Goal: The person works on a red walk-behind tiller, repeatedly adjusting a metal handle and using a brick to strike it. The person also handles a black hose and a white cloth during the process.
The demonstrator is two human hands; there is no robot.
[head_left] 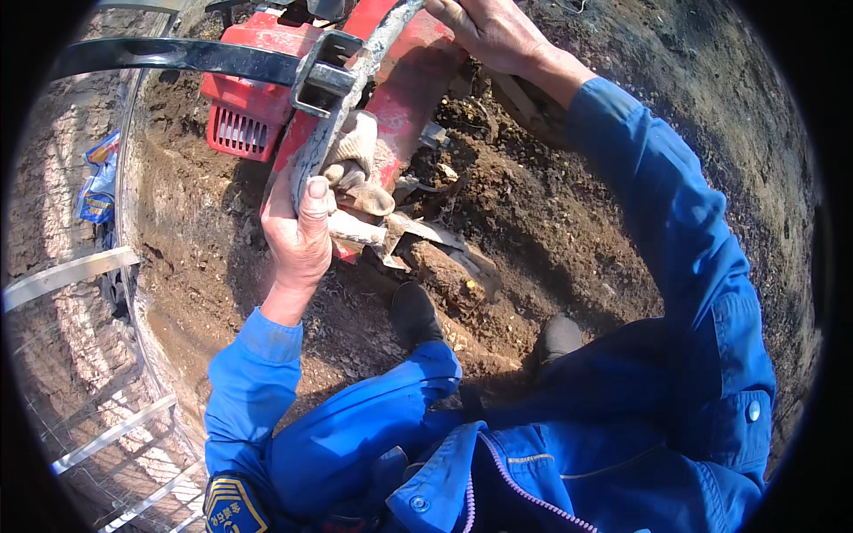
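Note:
A long, dirt-caked grey metal bar [380, 43] slants across the top of a red machine [409, 98]. My left hand [298, 238] is closed round its lower end, the thumb lying over the front. At the upper edge, my right hand [498, 35] grips near the bar's upper end; part of its fingers are cut off by the picture's edge. Just right of my left hand, soiled white work gloves [357, 147] lie on the machine. A square metal bracket [324, 82] sits against the bar, joined to a curved black arm [187, 55].
The red vented engine housing [240, 129] stands left of the bar. Muddy metal blades [435, 233] lie below the machine among loose soil [551, 231]. My feet are on the soil close by. To the left run pale slats [71, 277] and a blue packet [99, 186].

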